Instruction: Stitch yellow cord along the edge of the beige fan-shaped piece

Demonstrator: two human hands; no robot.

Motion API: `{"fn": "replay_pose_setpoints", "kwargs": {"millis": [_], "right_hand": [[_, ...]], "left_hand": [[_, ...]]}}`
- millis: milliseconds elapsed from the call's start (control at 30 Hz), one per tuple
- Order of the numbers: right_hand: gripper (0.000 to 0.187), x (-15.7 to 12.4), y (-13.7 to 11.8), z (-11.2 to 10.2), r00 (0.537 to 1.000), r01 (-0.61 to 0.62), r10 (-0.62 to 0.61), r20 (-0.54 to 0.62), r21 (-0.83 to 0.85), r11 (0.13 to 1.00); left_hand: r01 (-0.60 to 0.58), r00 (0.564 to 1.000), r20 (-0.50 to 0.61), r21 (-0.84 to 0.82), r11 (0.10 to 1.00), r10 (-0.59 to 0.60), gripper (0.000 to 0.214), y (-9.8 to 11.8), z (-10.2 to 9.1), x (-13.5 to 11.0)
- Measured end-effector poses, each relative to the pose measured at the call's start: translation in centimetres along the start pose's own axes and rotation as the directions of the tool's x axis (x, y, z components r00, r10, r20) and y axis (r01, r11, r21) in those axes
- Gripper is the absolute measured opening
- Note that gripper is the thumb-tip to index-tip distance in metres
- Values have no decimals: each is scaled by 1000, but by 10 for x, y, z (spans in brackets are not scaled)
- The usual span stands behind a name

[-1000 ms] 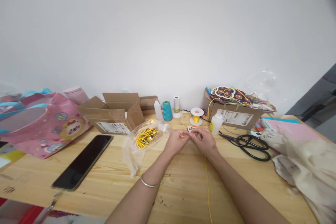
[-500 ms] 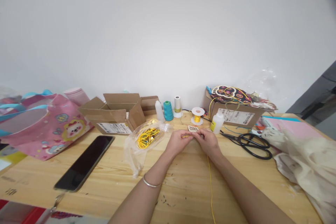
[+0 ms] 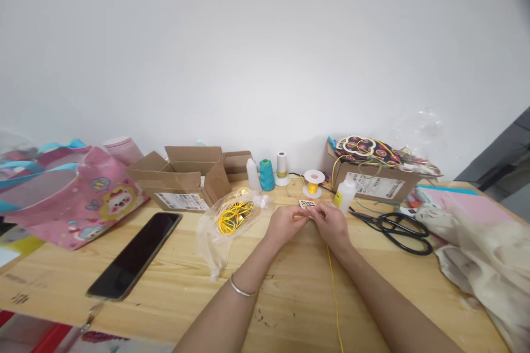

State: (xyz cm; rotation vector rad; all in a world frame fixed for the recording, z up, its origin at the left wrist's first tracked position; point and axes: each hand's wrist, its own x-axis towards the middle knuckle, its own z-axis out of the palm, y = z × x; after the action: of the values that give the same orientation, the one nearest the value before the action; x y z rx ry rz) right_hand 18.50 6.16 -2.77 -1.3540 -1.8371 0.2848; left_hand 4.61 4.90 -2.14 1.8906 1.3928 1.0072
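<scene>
My left hand (image 3: 286, 225) and my right hand (image 3: 332, 224) meet fingertip to fingertip over the table, both closed in a pinch. A yellow cord (image 3: 332, 281) runs out beneath my right hand and down toward the table's near edge; a short bit of it shows at my left fingertips. Just beyond the fingertips, touching them, is a small cream tag (image 3: 307, 203) with dark markings. How the cord passes between the fingers and the tag is hidden. A spool of yellow thread (image 3: 313, 177) stands behind the tag, and a white bottle with a yellow label (image 3: 344, 194) is beside my right hand.
Black scissors (image 3: 399, 229) lie to the right, by cream fabric (image 3: 488, 253). Leftward are a plastic bag of yellow cord (image 3: 234, 218), a phone (image 3: 134, 256), an open cardboard box (image 3: 178, 182) and a pink bag (image 3: 91, 193). A teal thread cone (image 3: 267, 175) stands at the back.
The view has shifted slightly, so most things sit a little farther right. My hands keep their pinch by the tag, with only small finger movement.
</scene>
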Motion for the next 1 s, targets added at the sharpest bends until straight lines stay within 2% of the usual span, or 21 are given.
{"fn": "replay_pose_setpoints", "kwargs": {"millis": [267,367,533,767,1000], "right_hand": [[35,-1,1,1,996,-87,83,36,148,985],[36,-1,2,2,989,-139,129,65,174,975],[36,-2,3,2,986,-149,134,95,181,972],[36,-2,1,0,996,-87,83,32,145,986],[35,-2,2,1,992,-127,124,33,143,982]], "left_hand": [[90,996,14,-217,972,-89,23,-5,1,-1],[77,997,32,-223,972,-72,23,-1,-3,-2],[70,997,23,-198,978,-67,21,0,-3,-2],[67,998,10,-107,992,-67,21,-2,0,-1],[94,996,5,-138,986,-94,23,0,-2,-2]]}}
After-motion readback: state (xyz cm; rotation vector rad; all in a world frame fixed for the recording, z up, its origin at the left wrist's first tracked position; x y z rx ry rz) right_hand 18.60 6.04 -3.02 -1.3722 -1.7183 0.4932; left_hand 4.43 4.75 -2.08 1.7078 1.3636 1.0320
